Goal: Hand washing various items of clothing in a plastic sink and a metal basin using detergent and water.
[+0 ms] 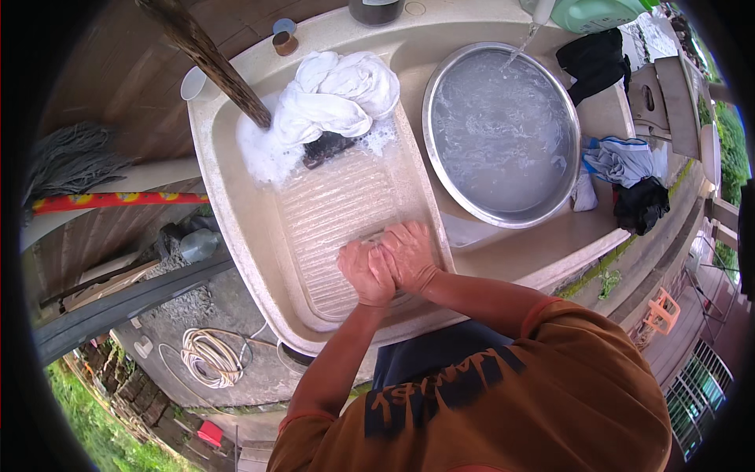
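Observation:
My left hand (pixel 367 270) and my right hand (pixel 411 255) are pressed together, wet, low over the ribbed washboard (pixel 339 218) of a speckled laundry sink (pixel 218 177). Their fingers are curled tightly. Whether anything is squeezed between them is hidden. Farther up the board lies a bunched wet white cloth (pixel 348 94), with soap foam (pixel 259 153) around it. A dark item (pixel 327 148) shows from beneath the cloth. To the right, a round metal basin (pixel 433 159) holds cloudy water, and a stream runs into it from a white spout (pixel 543 10).
A wooden pole (pixel 206 56) slants down into the foam. On the rim are a white cup (pixel 197 85), a small brown cap (pixel 285 43), a dark jar (pixel 376 12) and a green plastic jug (pixel 596 15). Crumpled clothes (pixel 622 159) drape the right edge. A coiled hose (pixel 212 358) lies below left.

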`<control>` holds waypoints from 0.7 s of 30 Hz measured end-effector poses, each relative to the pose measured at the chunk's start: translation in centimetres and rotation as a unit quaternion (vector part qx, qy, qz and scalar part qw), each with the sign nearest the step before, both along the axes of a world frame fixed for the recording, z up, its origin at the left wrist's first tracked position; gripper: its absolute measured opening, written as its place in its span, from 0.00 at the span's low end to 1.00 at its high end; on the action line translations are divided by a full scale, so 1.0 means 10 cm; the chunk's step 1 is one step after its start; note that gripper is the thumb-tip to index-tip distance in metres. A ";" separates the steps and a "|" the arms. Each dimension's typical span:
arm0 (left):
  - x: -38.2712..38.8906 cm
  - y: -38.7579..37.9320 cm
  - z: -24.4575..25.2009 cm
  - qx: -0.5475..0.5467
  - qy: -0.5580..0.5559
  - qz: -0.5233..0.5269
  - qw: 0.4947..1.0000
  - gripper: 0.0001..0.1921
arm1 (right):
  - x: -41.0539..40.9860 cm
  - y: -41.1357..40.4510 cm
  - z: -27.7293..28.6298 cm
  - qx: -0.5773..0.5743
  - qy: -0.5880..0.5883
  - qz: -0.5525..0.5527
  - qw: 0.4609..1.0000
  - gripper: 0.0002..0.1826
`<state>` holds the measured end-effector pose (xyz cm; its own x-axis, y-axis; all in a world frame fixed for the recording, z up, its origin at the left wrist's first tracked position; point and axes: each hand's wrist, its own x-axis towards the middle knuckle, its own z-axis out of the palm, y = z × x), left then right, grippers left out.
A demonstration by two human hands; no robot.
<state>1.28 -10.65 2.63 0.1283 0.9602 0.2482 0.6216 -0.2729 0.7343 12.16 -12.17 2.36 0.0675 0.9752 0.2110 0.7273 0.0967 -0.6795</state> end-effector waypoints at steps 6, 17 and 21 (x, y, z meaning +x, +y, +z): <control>-0.01 1.00 -0.33 -0.008 0.067 0.095 0.993 0.17 | -0.17 0.98 -0.18 -0.025 -0.062 -0.069 0.995 0.10; -0.04 0.03 -0.07 -0.021 0.007 -0.014 1.000 0.17 | 0.00 0.05 0.04 -0.045 -0.015 0.013 0.999 0.09; 0.05 1.08 -0.32 0.005 0.057 0.051 0.997 0.18 | -0.10 0.99 -0.25 -0.003 -0.065 -0.056 0.996 0.09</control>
<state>1.76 0.14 -0.54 0.0572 0.9674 0.2468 0.7260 -0.2100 0.6549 11.21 -2.31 -0.11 0.1481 0.9644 0.2189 0.8150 0.0063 -0.5794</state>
